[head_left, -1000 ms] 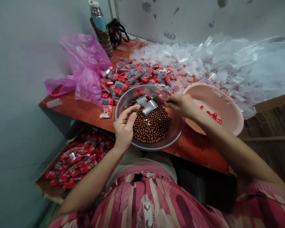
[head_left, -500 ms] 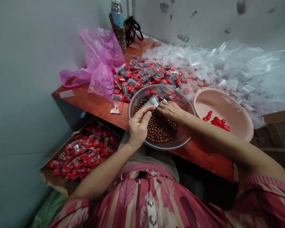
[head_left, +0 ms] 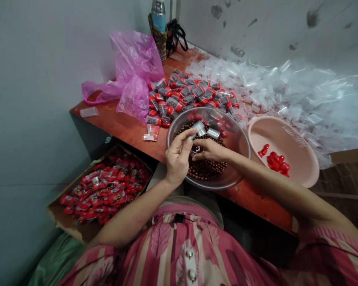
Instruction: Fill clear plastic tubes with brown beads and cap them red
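My left hand (head_left: 178, 159) is closed around a clear plastic tube (head_left: 199, 128), pinched between thumb and fingers over the near left side of a metal bowl (head_left: 247, 159). Brown beads (head_left: 207, 170) fill the bottom of that bowl. Just to the right, my right hand (head_left: 211, 150) reaches in over the beads, its fingers curled around something small and pale that I cannot make out. Another clear tube (head_left: 213, 133) lies on the beads behind my right hand. Red caps (head_left: 223, 129) show along the bowl's far side.
Filled red-capped tubes (head_left: 191, 93) are heaped behind the bowl, beside many clear tubes (head_left: 274, 85). A pink basin (head_left: 304, 159) holds red caps. A purple bag (head_left: 134, 75) and a flask (head_left: 158, 18) stand at the back left. Below left is a carton (head_left: 62, 220) of red packets.
My right hand has drawn back towards me, lower than the tubes. A clear tube that was by its fingers now lies on the beads. The view has shifted slightly.
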